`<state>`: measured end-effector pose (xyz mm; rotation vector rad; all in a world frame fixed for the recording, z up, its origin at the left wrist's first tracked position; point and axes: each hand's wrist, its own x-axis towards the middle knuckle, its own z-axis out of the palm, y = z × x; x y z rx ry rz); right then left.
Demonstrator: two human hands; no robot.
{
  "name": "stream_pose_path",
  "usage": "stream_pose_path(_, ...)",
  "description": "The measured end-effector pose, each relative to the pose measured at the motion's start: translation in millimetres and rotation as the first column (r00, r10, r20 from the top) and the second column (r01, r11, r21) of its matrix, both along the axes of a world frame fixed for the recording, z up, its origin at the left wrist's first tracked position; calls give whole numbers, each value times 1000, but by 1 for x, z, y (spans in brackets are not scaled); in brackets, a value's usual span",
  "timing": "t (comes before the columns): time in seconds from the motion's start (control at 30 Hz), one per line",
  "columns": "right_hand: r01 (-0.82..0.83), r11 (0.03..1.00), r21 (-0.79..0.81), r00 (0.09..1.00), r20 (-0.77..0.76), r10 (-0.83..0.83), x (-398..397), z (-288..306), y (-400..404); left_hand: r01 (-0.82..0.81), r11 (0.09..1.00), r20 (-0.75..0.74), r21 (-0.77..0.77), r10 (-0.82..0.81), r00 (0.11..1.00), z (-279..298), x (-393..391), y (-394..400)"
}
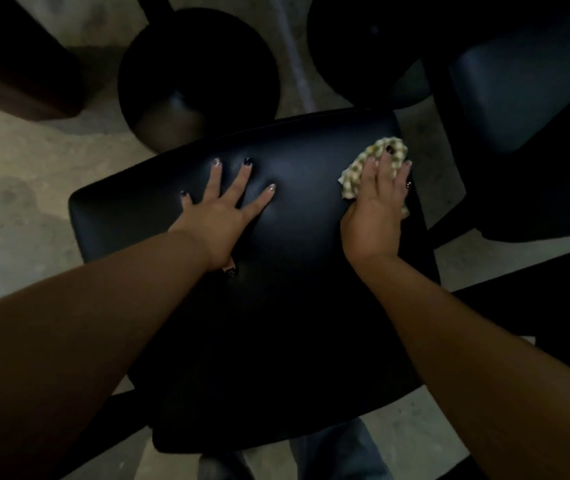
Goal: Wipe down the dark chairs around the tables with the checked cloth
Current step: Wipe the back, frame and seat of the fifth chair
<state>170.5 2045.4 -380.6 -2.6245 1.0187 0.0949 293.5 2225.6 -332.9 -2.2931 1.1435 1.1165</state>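
Okay, dim head view, looking straight down. Far left: a dark brown block [16, 64] stands on the concrete floor [9, 188], can't tell what it is. Next over, a round black table base [196, 74] sits on the floor just past the far edge of the chair seat [276, 289].

The seat is black, padded, fills the middle of the view. My left hand [221, 216] lies flat on it, fingers straight and spread, palm down, pressing into the padding, gripping nothing. Painted nails visible.

Right of that, my right hand [377, 209] presses the checked cloth [363, 168] onto the seat near its far right corner. Cloth is bunched, green and cream check, sticking out past the fingertips and by the little-finger side. Fingers lie mostly straight over it; can't tell whether the thumb hooks under.

Beyond the cloth, a second round base [363, 57] is in shadow. Far right: another dark chair [519, 91], bluish padded seat, close beside mine. Whether they touch I can't tell. Bottom edge: jeans leg [342, 452] under the near rim of the seat.
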Motion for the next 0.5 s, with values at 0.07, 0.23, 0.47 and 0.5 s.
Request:
stream_pose_path(0.07, -41, 999, -12, 997, -62, 40, 1, 3, -1, 7, 1000, 14, 4, -7, 1000, -1, 1, 3)
stream_pose_path(0.23, -49, 998, -50, 997, -65, 46, -3, 7, -9, 39, 999, 22, 0, -39, 999, -2, -1, 2)
stream_pose_path(0.47, 28, 999, 25, 997, 78, -29, -16, -5, -13, 77, 997, 18, 0, -77, 997, -3, -2, 1)
stream_pose_path(0.5, 95, 995, 12, 990, 99, -96, -23, -6, -8, 84, 996, 16, -3, -84, 996, -2, -3, 0)
